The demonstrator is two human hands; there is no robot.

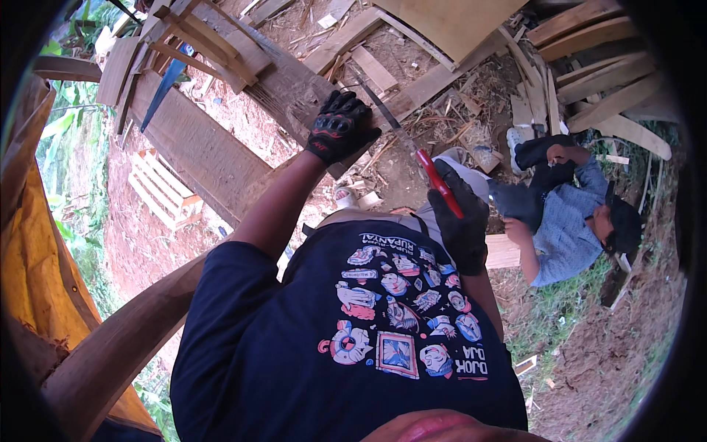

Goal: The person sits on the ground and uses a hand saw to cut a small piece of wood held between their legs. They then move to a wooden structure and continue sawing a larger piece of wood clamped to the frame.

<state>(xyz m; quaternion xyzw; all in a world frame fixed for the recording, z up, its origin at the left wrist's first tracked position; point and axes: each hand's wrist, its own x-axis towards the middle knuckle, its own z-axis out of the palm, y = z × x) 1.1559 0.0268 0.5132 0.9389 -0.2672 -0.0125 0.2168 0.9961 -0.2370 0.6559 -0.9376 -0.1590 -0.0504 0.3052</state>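
Red earth strewn with timber offcuts lies around our grey plank point(221, 140). Our gloved left hand point(340, 127) presses flat, fingers spread, steadying the plank's end; beside it our right hand point(460, 221) grips a red-handled handsaw point(416, 151), blade angled at that end.

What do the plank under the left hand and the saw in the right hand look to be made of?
The plank looks like rough, unfinished wood: grey-brown, with visible grain and a weathered face. The saw seems to have a thin, dull grey metal blade and a glossy red handle, likely plastic. Both the left hand and the right hand wear black gloves.
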